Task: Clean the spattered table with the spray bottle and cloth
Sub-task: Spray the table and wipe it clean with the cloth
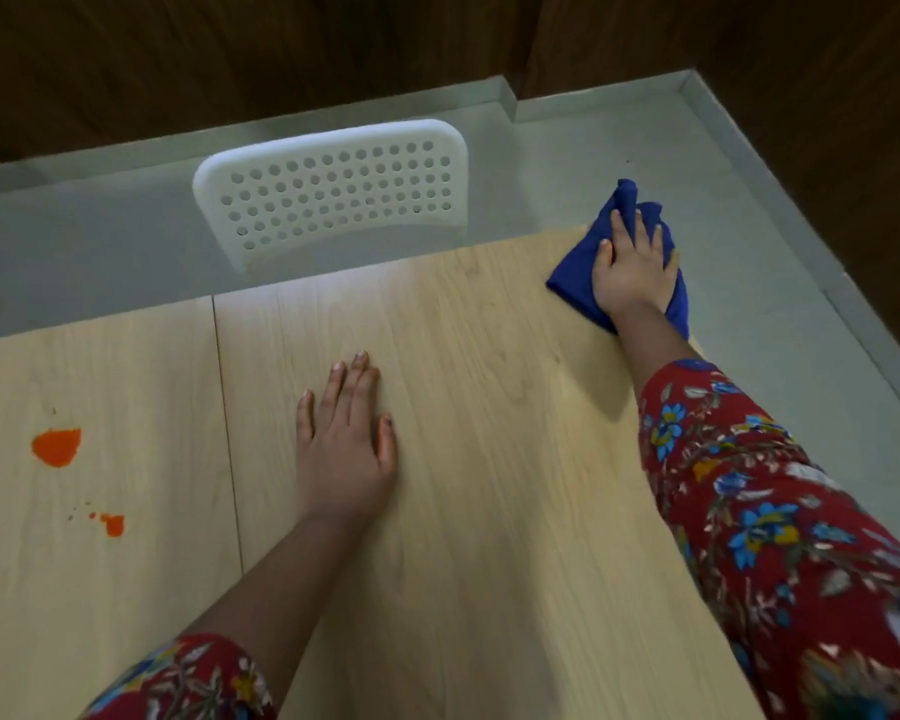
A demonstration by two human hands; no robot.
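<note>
A light wooden table (463, 459) fills the lower view. A blue cloth (575, 270) lies bunched at its far right corner, and my right hand (632, 267) presses flat on it with fingers spread. My left hand (346, 433) rests palm down on the bare wood near the table's middle, fingers straight. An orange spatter (57, 447) marks the left panel, with a smaller orange blot (113, 524) and tiny specks below it. No spray bottle is in view.
A white perforated chair (333, 194) stands tucked against the table's far edge. Grey floor (749, 200) runs behind and to the right of the table, bounded by dark wooden walls (230, 54). A seam (227, 407) divides the tabletop into two panels.
</note>
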